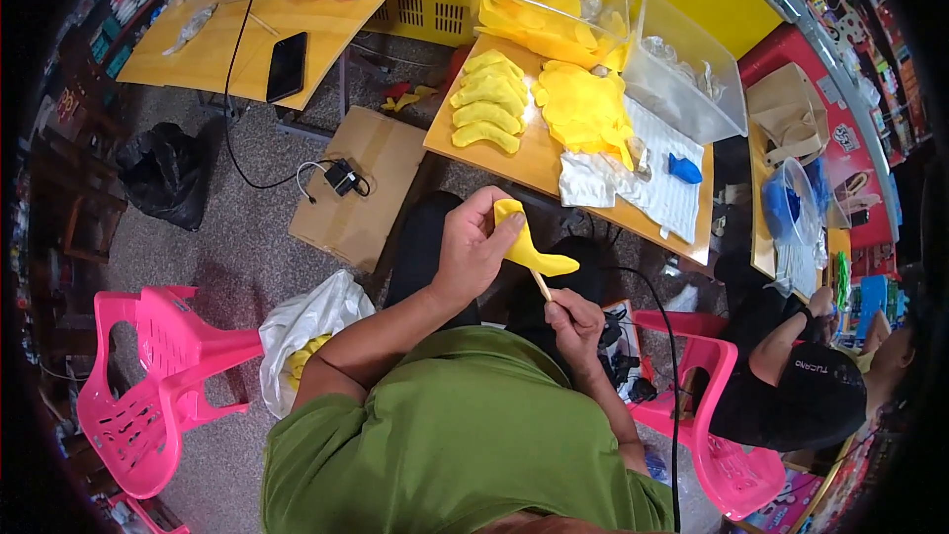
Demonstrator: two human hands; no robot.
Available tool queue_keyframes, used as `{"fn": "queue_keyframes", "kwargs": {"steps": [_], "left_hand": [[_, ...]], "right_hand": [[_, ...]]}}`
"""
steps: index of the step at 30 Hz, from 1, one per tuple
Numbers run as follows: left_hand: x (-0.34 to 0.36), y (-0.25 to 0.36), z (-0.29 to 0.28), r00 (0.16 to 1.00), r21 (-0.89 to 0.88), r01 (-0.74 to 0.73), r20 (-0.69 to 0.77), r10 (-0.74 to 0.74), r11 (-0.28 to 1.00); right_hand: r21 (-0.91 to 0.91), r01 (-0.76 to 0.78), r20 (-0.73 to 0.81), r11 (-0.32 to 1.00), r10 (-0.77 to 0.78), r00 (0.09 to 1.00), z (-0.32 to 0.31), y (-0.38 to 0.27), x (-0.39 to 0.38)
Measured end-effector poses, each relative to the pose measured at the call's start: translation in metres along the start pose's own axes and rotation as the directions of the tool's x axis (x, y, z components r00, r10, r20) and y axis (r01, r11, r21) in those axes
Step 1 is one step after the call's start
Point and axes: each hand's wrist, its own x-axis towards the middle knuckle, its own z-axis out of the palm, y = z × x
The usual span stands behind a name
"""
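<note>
My left hand (473,249) is closed around the upper end of a yellow curved fabric piece (536,254), held above my lap. The thumb lies across the cloth, and a pointed tail hangs out to the right. Below it, my right hand (576,324) grips a thin wooden stick (541,285) that slants up to the yellow piece. The stick's upper end is hidden by the cloth. On the table in front lie several plump yellow curved pieces (489,102) in a row, beside a spread pile of flat yellow fabric pieces (581,107).
Two clear plastic bins (682,79) stand at the table's back. A white cloth (647,173) and blue bundle (684,169) lie at its right. A phone (288,67) sits on the left table. Pink chairs (163,366) and a white bag (316,321) flank me; a person (791,386) sits right.
</note>
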Motion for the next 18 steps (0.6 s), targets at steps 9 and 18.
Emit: {"fn": "queue_keyframes", "kwargs": {"steps": [9, 18], "left_hand": [[0.000, 0.003, -0.011, 0.997, 0.015, 0.074, 0.035, -0.075, 0.997], [0.002, 0.004, -0.007, 0.999, 0.016, -0.022, 0.036, 0.021, 1.000]], "right_hand": [[0.084, -0.042, 0.080, 0.996, 0.035, 0.996, 0.005, -0.003, -0.003], [0.180, -0.167, 0.038, 0.969, 0.163, 0.986, 0.013, -0.003, -0.011]]}}
